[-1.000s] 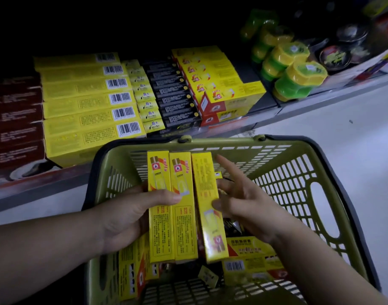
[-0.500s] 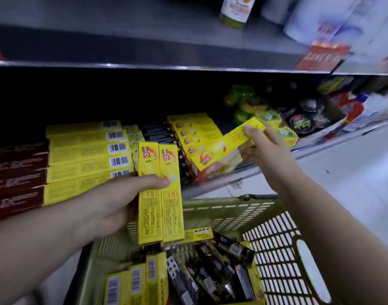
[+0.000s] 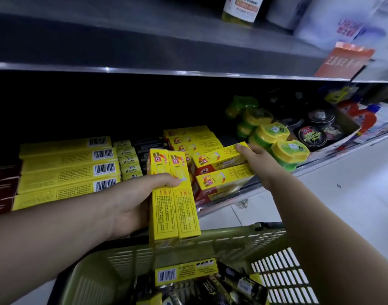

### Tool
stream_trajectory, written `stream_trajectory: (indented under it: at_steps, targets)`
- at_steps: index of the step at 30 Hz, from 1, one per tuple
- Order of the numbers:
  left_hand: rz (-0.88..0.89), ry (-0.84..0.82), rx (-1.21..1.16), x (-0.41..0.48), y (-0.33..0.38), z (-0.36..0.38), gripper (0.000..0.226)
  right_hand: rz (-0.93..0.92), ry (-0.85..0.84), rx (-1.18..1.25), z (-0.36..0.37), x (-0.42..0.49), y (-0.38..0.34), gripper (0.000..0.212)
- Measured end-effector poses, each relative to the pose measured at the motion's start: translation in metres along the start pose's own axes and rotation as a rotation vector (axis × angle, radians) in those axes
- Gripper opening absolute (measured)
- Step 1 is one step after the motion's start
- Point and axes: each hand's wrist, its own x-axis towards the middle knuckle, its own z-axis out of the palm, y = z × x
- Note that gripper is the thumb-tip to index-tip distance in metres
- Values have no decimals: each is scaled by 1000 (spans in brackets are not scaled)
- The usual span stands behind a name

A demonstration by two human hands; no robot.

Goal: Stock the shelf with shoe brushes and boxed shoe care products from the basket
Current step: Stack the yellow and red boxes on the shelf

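My left hand (image 3: 131, 203) grips two long yellow boxes (image 3: 174, 194) side by side, upright, above the far rim of the green basket (image 3: 228, 241). My right hand (image 3: 258, 159) holds the right end of one yellow box (image 3: 219, 156) lying on top of the yellow-and-red stack (image 3: 223, 179) at the front of the lower shelf. More yellow and black boxes (image 3: 186, 272) lie inside the basket.
Large yellow barcode boxes (image 3: 65, 172) and dark red boxes (image 3: 3, 186) fill the shelf's left part. Small yellow boxes (image 3: 128, 159) and black boxes (image 3: 149, 146) stand mid-shelf. Green-yellow tubs (image 3: 283, 148) and round tins (image 3: 311, 135) lie right. An upper shelf edge (image 3: 166, 71) overhangs.
My right hand carried one yellow box from the basket up to the shelf stack and now lays it there. My left hand rose a little with its two boxes.
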Motion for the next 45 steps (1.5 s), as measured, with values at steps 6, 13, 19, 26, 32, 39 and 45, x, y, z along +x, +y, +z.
stream_trajectory:
  at_steps: [6,13,19,26,32,39,45]
  targets:
    - [-22,52,30,14,5,-8,11,-143,-77,-222,-7,-8,-3,59]
    - [-42,101,-31,27,3,-17,20,-240,-376,-679,-6,-26,-22,92]
    - [-48,125,-102,31,-1,-24,13,-309,-377,-570,-7,-30,-9,64]
    - [10,110,-144,30,6,-20,8,-351,-277,-680,-5,-44,-15,78]
    - [123,41,-172,29,3,-12,35,-447,-120,-301,48,-92,-51,55]
    - [228,-18,-210,22,2,-12,43,-216,-338,-144,77,-108,-76,71]
    - [111,165,-252,25,1,-14,24,-526,-25,-1025,11,-52,-109,52]
